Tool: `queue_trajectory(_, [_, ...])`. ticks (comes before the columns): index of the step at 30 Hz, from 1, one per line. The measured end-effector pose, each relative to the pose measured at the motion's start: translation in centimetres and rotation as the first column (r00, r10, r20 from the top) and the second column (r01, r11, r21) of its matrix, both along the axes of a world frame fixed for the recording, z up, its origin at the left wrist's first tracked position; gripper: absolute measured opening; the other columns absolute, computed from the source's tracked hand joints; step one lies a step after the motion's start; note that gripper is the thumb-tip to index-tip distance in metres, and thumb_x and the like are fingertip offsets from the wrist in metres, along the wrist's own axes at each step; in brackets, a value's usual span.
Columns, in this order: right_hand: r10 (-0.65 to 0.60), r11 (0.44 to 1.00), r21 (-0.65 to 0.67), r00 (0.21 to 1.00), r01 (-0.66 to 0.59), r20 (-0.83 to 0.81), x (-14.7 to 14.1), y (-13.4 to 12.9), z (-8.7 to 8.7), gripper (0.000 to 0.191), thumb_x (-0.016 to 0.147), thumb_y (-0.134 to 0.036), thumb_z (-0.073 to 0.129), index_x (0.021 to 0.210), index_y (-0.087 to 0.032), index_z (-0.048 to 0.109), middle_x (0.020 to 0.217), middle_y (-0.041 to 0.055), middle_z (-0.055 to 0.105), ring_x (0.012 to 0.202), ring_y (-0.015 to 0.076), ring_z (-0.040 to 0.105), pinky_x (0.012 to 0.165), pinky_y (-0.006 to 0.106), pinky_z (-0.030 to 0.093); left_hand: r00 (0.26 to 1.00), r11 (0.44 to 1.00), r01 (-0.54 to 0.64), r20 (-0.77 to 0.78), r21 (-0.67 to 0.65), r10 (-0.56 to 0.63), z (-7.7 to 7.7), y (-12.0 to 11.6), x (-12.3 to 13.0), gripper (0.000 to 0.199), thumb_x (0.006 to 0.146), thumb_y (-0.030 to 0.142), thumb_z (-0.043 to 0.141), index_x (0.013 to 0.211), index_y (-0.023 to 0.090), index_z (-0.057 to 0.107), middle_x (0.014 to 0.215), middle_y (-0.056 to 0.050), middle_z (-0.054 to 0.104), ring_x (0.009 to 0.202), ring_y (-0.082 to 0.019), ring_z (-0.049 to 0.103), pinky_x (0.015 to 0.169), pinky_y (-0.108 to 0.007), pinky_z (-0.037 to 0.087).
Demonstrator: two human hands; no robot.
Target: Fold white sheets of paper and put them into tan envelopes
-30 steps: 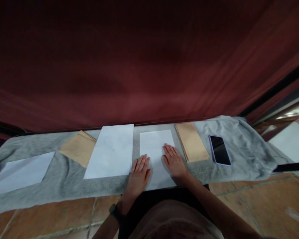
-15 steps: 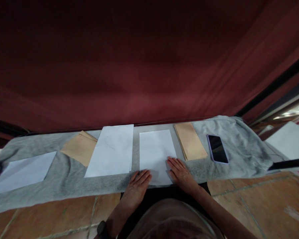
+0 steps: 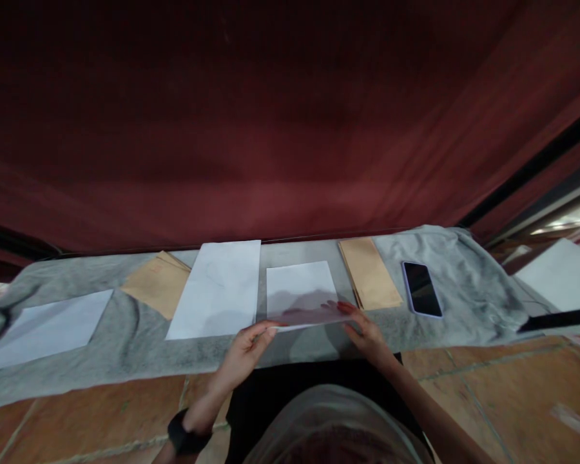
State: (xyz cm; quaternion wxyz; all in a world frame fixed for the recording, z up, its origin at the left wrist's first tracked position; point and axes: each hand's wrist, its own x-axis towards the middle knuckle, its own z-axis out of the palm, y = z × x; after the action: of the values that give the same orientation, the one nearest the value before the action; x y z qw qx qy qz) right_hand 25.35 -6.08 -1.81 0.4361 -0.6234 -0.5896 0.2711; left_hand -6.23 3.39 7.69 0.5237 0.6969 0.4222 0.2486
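Observation:
A sheet of white paper (image 3: 299,287) lies in front of me, its near edge lifted and curled up off the cloth. My left hand (image 3: 247,348) pinches the lifted edge at its left corner, thumb on the near side. At the right end of that edge is my right hand (image 3: 367,335), its fingers partly behind the paper and its thumb in front. To the left lies a larger stack of white paper (image 3: 217,290). Brown envelopes (image 3: 371,274) lie just beyond the sheet's right side.
A grey cloth (image 3: 125,341) covers the narrow surface. More brown envelopes (image 3: 157,283) and another white sheet (image 3: 48,328) lie at left. A phone (image 3: 422,290) rests at right. A dark red curtain (image 3: 280,161) hangs behind, and tiled floor (image 3: 101,419) shows below.
Both hands, which lay flat on the sheet, have gripped its near edge and raised it off the cloth. The far edge has slid slightly nearer.

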Motion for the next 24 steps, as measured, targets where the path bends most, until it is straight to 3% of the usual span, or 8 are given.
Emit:
queue_trajectory(4, [-0.086, 0.996, -0.007, 0.971, 0.090, 0.225, -1.1, 2.3, -0.2, 0.028, 0.098, -0.033, 0.048, 0.107, -0.024, 0.073, 0.111, 0.0091, 0.075, 0.107, 0.0245, 0.069, 0.100, 0.040, 0.053, 0.929, 0.936, -0.339, 0.127, -0.091, 0.348, -1.7, 2.5, 1.6, 0.056, 0.083, 0.051, 0.070, 0.129, 0.019, 0.064, 0.090, -0.003, 0.074, 0.083, -0.019, 0.069, 0.079, -0.030, 0.055])
queue_trajectory(7, [-0.174, 0.980, -0.022, 0.903, 0.198, 0.392, -1.7, 3.6, -0.2, 0.028, 0.100, -0.034, 0.047, 0.090, -0.022, 0.070, 0.093, 0.0094, 0.074, 0.095, 0.0244, 0.069, 0.090, 0.036, 0.053, 0.858, 0.877, -0.466, 0.180, -0.117, 0.481, -4.1, 3.7, 2.8, 0.069, 0.078, 0.045, 0.074, 0.138, 0.018, 0.053, 0.096, -0.004, 0.074, 0.089, -0.020, 0.070, 0.084, -0.032, 0.055])
queue_trajectory(10, [-0.191, 0.967, -0.062, 0.861, 0.248, 0.471, -2.0, 4.5, 0.0, 0.028, 0.101, -0.035, 0.046, 0.086, -0.022, 0.066, 0.088, 0.0078, 0.073, 0.087, 0.0223, 0.069, 0.082, 0.031, 0.051, 0.858, 0.874, -0.483, 0.165, -0.060, 0.486, -6.4, 3.9, 3.3, 0.070, 0.079, 0.039, 0.070, 0.143, 0.019, 0.048, 0.110, -0.008, 0.073, 0.098, -0.022, 0.069, 0.090, -0.035, 0.054])
queue_trajectory(13, [-0.181, 0.955, -0.117, 0.846, 0.274, 0.501, -2.2, 5.0, 0.3, 0.026, 0.101, -0.033, 0.044, 0.091, -0.021, 0.065, 0.087, 0.0072, 0.074, 0.082, 0.0214, 0.070, 0.078, 0.029, 0.050, 0.882, 0.879, -0.470, 0.008, 0.083, 0.471, -7.8, 3.7, 3.3, 0.069, 0.084, 0.031, 0.063, 0.150, 0.020, 0.042, 0.101, -0.004, 0.073, 0.087, -0.020, 0.069, 0.085, -0.035, 0.055])
queue_trajectory(16, [-0.205, 0.946, -0.118, 0.838, 0.303, 0.506, -2.3, 5.3, 0.2, 0.025, 0.100, -0.030, 0.044, 0.111, -0.019, 0.064, 0.094, 0.0089, 0.076, 0.086, 0.0224, 0.072, 0.080, 0.030, 0.051, 0.873, 0.867, -0.455, -0.090, 0.203, 0.480, -8.3, 3.7, 3.3, 0.069, 0.087, 0.024, 0.059, 0.153, 0.020, 0.040, 0.098, -0.003, 0.071, 0.082, -0.019, 0.067, 0.084, -0.034, 0.055])
queue_trajectory(19, [-0.227, 0.948, -0.079, 0.831, 0.307, 0.509, -2.4, 5.3, -0.2, 0.036, 0.099, -0.028, 0.043, 0.131, -0.016, 0.055, 0.097, 0.0105, 0.077, 0.086, 0.0234, 0.073, 0.077, 0.031, 0.052, 0.870, 0.846, -0.423, -0.117, 0.326, 0.480, -8.6, 3.9, 3.6, 0.064, 0.087, 0.019, 0.056, 0.150, 0.020, 0.045, 0.114, -0.008, 0.067, 0.096, -0.021, 0.068, 0.093, -0.037, 0.054])
queue_trajectory(24, [-0.224, 0.955, -0.039, 0.797, 0.295, 0.561, -2.6, 5.4, -0.6, 0.040, 0.100, -0.027, 0.040, 0.135, -0.016, 0.054, 0.094, 0.0120, 0.078, 0.082, 0.0258, 0.074, 0.075, 0.034, 0.054, 0.858, 0.804, -0.340, -0.190, 0.487, 0.478, -9.0, 3.9, 4.2, 0.054, 0.089, 0.014, 0.050, 0.143, 0.020, 0.053, 0.124, -0.011, 0.061, 0.109, -0.025, 0.065, 0.102, -0.043, 0.054])
